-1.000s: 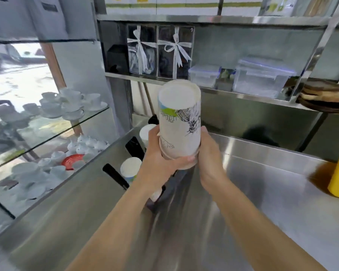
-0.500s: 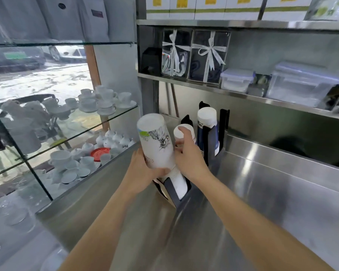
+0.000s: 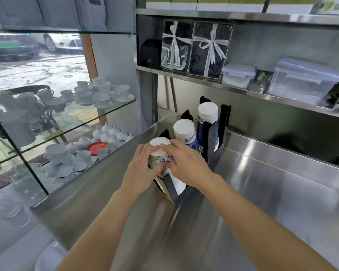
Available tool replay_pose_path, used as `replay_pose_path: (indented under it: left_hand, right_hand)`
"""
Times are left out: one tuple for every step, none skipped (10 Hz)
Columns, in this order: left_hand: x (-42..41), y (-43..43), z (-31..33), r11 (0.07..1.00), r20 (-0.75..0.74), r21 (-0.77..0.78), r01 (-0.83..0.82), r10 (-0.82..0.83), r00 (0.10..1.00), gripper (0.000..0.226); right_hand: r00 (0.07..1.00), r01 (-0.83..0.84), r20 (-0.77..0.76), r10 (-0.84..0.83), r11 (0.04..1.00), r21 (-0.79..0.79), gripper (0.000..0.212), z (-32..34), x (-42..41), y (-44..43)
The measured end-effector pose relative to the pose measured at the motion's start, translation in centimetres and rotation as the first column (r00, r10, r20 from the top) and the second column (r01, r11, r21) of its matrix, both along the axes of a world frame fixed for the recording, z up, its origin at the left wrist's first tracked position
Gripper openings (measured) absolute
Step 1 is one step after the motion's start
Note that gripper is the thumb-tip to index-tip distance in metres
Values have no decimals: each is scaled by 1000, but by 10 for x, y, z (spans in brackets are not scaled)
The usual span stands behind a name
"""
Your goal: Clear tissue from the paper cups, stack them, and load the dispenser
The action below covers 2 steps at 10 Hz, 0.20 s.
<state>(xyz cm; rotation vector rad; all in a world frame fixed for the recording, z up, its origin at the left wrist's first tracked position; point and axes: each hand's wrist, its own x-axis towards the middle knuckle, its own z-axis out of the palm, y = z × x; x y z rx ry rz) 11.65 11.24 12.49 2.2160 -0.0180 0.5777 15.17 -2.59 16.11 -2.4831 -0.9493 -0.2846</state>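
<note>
Hands both grasping the cup stack [image 3: 160, 153], left hand [image 3: 140, 173] and right hand [image 3: 186, 165] wrapped round its sides, seating it upside down in the near slot of the black dispenser [image 3: 210, 137], left of counter [image 3: 262, 192], likely steadying it.

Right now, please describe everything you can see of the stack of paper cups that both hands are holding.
The stack of paper cups is white, with a green patch and a black line drawing on its side. It sits upside down, flat bottom up, tilted toward the person, in the nearest slot of the black dispenser on the steel counter. Ribbed white rims show low down behind a black divider. The left hand and right hand wrap its upper part.
</note>
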Motion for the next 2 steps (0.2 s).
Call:
replay_pose_path:
  left_hand:
    - [-2,0,7,999,-52,47,20,-18,998,43]
    - [-6,1,16,979,-51,206,3,8,999,53]
  right_hand:
    - [996,-8,-93,3,999,-54,50,7,-3,-2]
    - [984,-25,-174,28,1000,20,56,15,-6,-17]
